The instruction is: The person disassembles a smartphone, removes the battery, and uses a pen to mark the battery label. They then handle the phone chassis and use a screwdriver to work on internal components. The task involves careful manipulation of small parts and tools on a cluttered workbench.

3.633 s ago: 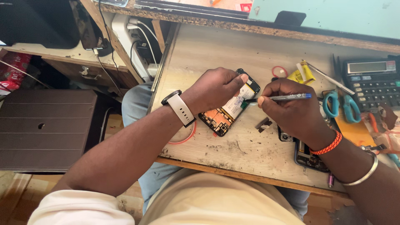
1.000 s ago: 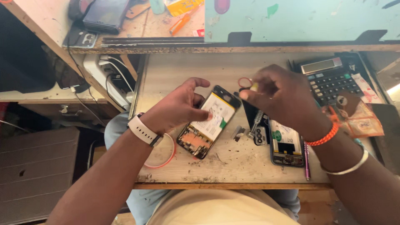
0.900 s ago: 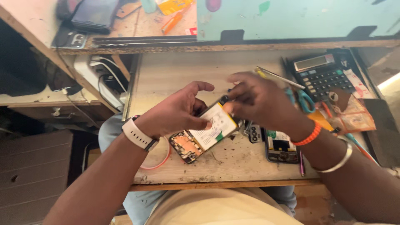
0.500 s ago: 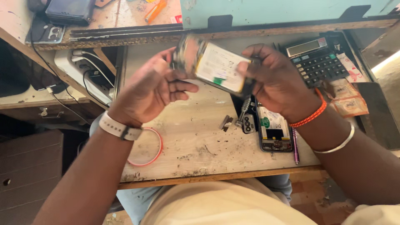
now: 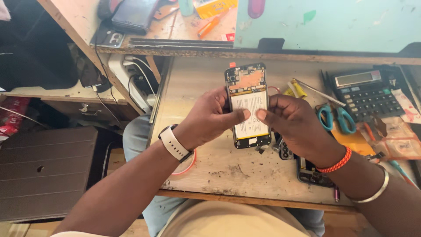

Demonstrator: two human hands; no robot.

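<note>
Scuffed, stained wooden table (image 5: 228, 175) with a chipped near edge, under a raised shelf (image 5: 175, 44) at the far side and a pale green panel (image 5: 333, 22) standing far right. Dark cabinets and cables off the left edge; bare room for moving on the table's near left, clutter crowding the right. One opened phone (image 5: 248, 105), back cover off, battery and circuit board showing, held upright above the table's middle. Left hand (image 5: 208, 118) clasped on its left edge, thumb pressing the battery; right hand (image 5: 296, 125) clasped on its right edge, thumb meeting the other there. One white wristwatch (image 5: 174, 143) on the left wrist; one orange band (image 5: 335, 161) and one metal bangle (image 5: 372, 188) on the right. One calculator (image 5: 366, 92) far right, one pair of blue-handled scissors (image 5: 335, 118) beside it, one second dark phone (image 5: 313, 171) flat under the right wrist, one red ring (image 5: 186, 164) near the left wrist.
</note>
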